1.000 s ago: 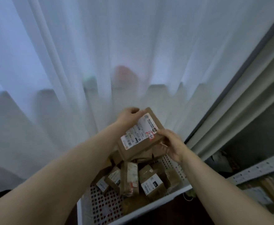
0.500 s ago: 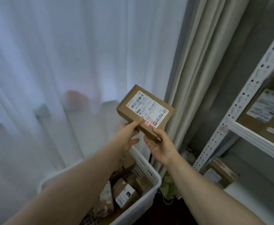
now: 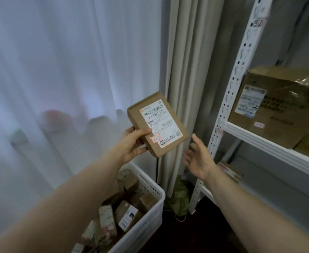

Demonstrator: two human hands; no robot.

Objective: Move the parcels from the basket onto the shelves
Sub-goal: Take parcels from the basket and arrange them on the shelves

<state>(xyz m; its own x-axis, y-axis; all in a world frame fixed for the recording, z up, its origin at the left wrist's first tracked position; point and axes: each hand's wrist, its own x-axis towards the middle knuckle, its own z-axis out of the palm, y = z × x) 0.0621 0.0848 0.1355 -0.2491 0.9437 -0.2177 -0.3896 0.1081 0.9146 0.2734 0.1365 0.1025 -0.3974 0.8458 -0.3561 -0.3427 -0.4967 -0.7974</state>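
Observation:
A flat brown parcel (image 3: 156,123) with a white shipping label is raised in the air, label facing me. My left hand (image 3: 133,143) grips its lower left corner, thumb on the label side. My right hand (image 3: 198,157) hovers just right of the parcel, fingers spread and apart from it. Below, a white perforated basket (image 3: 150,210) on the floor holds several small brown parcels (image 3: 126,214). The white metal shelves (image 3: 270,145) stand to the right, with a large cardboard box (image 3: 278,106) on the middle level.
A sheer white curtain (image 3: 67,70) and a beige drape (image 3: 184,70) hang behind. A perforated shelf upright (image 3: 232,92) rises beside my right hand. A parcel (image 3: 230,170) lies on the lower shelf. A crumpled green bag (image 3: 179,198) sits on the floor by the post.
My right hand has let go of the parcel and opened beside it. The left hand alone holds it now, turned more upright. My view has swung right toward the shelves.

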